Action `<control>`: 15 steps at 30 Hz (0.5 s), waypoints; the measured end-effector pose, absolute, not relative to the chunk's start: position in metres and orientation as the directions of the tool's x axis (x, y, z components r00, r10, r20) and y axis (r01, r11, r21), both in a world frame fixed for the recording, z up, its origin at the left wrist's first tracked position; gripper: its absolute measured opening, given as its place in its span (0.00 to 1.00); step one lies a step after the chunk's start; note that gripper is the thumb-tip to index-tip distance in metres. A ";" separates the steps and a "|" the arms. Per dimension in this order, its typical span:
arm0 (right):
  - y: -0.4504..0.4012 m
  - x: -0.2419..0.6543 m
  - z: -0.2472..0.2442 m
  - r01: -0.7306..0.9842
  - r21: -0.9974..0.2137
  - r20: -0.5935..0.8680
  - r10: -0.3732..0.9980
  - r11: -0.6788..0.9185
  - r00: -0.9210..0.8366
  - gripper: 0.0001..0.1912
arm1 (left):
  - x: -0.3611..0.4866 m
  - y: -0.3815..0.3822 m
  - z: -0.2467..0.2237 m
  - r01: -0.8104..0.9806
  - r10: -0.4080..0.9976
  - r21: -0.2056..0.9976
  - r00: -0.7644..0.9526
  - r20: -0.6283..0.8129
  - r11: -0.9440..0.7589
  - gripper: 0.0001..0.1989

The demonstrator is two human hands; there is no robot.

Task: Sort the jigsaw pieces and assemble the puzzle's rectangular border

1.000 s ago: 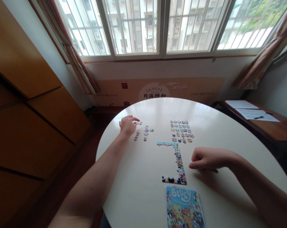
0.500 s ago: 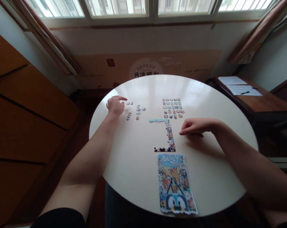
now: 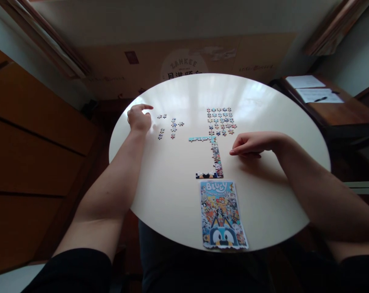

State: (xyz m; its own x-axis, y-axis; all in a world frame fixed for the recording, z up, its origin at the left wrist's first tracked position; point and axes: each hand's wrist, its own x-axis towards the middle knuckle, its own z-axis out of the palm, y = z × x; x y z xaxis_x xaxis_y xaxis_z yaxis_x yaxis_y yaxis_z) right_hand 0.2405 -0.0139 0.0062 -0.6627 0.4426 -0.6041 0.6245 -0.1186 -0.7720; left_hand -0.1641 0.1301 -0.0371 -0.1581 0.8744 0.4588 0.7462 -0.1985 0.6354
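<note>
On the white round table (image 3: 169, 191), my left hand (image 3: 140, 118) is at the far left, fingers apart and the index stretched out, with nothing seen in it. Just right of it are several loose puzzle pieces (image 3: 173, 125). A block of loose pieces in rows (image 3: 221, 120) lies at the back, right of centre. Below that block, joined pieces form a bracket-shaped edge (image 3: 217, 156), open to the left. My right hand (image 3: 248, 145) rests beside this edge on its right, fingers curled; whether they hold anything is hidden. Nearest me lies a Bluey picture sheet (image 3: 221, 215).
A brown side table (image 3: 339, 112) at the right holds white papers (image 3: 318, 95) and a black pen (image 3: 321, 99). An orange-brown cabinet (image 3: 28, 154) stands at the left. Curtains hang at both sides, and a printed cardboard panel (image 3: 221, 59) is behind the table.
The view has tilted down, so the table and everything on it appear higher and the window is out of sight. My left hand has shifted slightly left of the small pieces.
</note>
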 end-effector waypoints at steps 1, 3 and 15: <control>-0.014 0.240 0.006 0.625 -0.771 -0.606 0.442 -0.122 -0.661 0.31 | -0.163 0.129 -0.036 0.741 0.867 0.640 -0.169 0.469 -0.202 0.17; -0.013 0.240 0.006 0.628 -0.768 -0.610 0.439 -0.124 -0.660 0.30 | -0.161 0.126 -0.033 0.729 0.847 0.650 -0.193 0.496 -0.214 0.18; -0.024 0.222 0.002 0.734 -0.680 -0.640 0.499 -0.013 -0.584 0.31 | -0.175 0.120 -0.022 0.669 0.738 0.735 -0.439 0.512 -0.112 0.12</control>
State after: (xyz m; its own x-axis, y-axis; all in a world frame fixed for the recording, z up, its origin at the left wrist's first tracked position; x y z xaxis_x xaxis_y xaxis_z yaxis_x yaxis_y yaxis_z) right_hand 0.2216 -0.0242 0.0018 -0.5842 0.4988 -0.6402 0.7335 -0.0131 -0.6795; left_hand -0.1752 0.1195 -0.0218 -0.4388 0.7384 0.5121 0.6687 -0.1123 0.7350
